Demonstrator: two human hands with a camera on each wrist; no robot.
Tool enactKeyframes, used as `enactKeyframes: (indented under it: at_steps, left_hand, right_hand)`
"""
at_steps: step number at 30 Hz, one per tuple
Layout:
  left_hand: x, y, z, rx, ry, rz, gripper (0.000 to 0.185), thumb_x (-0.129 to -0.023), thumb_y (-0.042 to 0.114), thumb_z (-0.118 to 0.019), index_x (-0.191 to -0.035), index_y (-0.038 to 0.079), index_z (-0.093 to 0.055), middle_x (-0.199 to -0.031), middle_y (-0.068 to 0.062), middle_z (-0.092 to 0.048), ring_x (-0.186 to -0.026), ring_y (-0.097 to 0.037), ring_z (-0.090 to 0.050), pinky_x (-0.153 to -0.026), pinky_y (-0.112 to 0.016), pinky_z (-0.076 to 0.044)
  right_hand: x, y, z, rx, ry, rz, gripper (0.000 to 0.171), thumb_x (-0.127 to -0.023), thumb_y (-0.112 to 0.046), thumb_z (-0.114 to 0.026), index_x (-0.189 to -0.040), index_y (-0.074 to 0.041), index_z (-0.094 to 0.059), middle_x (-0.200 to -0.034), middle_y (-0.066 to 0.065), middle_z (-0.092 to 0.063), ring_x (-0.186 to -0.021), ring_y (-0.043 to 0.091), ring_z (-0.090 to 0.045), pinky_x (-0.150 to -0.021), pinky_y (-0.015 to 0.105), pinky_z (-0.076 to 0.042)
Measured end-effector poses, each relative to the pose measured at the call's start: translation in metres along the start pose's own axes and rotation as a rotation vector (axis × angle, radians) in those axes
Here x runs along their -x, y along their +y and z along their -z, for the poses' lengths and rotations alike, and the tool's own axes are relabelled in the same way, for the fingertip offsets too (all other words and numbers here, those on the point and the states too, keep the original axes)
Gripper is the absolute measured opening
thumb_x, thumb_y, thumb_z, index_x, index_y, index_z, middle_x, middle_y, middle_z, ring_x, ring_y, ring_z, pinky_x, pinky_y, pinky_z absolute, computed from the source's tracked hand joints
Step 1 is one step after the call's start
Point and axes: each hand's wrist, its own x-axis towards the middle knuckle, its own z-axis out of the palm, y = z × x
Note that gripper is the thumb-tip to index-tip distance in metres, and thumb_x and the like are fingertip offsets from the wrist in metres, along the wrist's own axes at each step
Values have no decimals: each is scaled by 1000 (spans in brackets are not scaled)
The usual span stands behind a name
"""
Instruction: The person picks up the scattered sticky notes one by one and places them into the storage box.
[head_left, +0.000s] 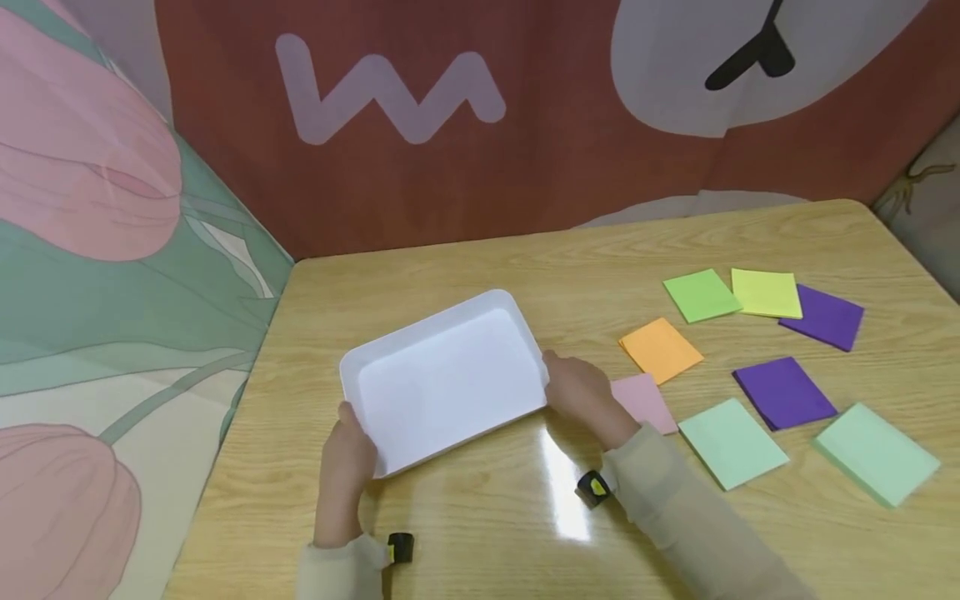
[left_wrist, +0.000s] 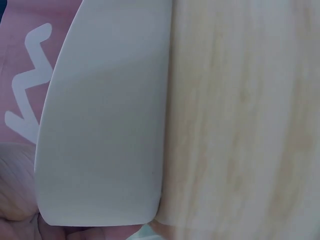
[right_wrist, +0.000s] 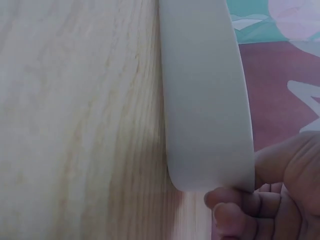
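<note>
A shallow white rectangular plastic tray (head_left: 442, 379) sits centre-frame on the light wooden table (head_left: 487, 517). The left hand (head_left: 347, 458) grips its lower-left corner, fingers curled round the rim; the right hand (head_left: 581, 392) clasps its right edge likewise. Coloured paper sheets (head_left: 757, 358) lie at right.
</note>
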Motion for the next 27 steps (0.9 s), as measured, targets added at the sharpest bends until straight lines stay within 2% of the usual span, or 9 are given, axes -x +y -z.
enactKeyframes:
  at_steps: [5,9,11,14,17,20,24,27]
  left_hand:
    - [6,-1,0,29,-7,17,43,-87,0,-24,-127,-14,-14,-96,-34,-49,-81,-39,-52,-66,-44,-45]
    - [9,-1,-1,45,-22,32,44,-88,1,-20,-129,-13,-12,-107,-36,-45,-91,-42,-50,-73,-46,-43]
    - [10,-1,-1,58,-41,40,44,-89,2,-17,-130,-13,-11,-113,-36,-42,-96,-43,-47,-77,-47,-41]
    - [12,-2,-2,83,-63,36,45,-89,3,-15,-131,-12,-8,-121,-35,-35,-105,-43,-41,-83,-48,-37]
    - [13,-5,-4,104,-78,9,50,-87,1,-20,-133,-11,-3,-128,-34,-26,-111,-42,-35,-88,-49,-33]
    - [12,-7,-5,117,-95,-10,58,-83,-2,-27,-133,-10,1,-132,-31,-21,-108,-39,-39,-86,-48,-35]
    - [10,-6,-5,136,-128,11,67,-80,-1,-34,-134,-7,5,-135,-28,-17,-99,-34,-43,-81,-45,-38]
    - [9,-5,-6,166,-140,10,71,-78,-1,-35,-135,-5,7,-137,-27,-14,-106,-34,-39,-87,-47,-34]
  right_hand:
    - [10,3,-1,-31,6,32,37,-80,-6,-43,-116,3,-44,-76,13,-55,-60,21,-46,-46,30,-37]
    - [16,6,-1,-46,4,50,33,-79,-5,-44,-111,3,-46,-72,11,-53,-59,21,-45,-46,29,-36]
    - [20,8,0,-61,-6,55,25,-79,-4,-44,-102,2,-48,-66,8,-49,-57,20,-44,-45,29,-35]
    - [25,11,0,-82,-15,67,21,-78,-3,-44,-98,0,-48,-66,7,-47,-58,20,-43,-46,28,-34]
    - [27,15,-1,-99,-3,88,11,-77,-3,-44,-89,-3,-46,-63,6,-45,-57,20,-42,-46,28,-34]
    - [28,19,-4,-118,15,115,4,-76,-3,-45,-79,-6,-43,-59,3,-41,-55,18,-40,-45,27,-33]
    - [32,24,-4,-171,8,131,9,-76,-1,-45,-73,-8,-38,-57,3,-38,-52,17,-39,-44,27,-32]
    - [36,28,-4,-224,-12,128,12,-76,0,-45,-72,-8,-37,-57,3,-40,-49,15,-40,-44,26,-34]
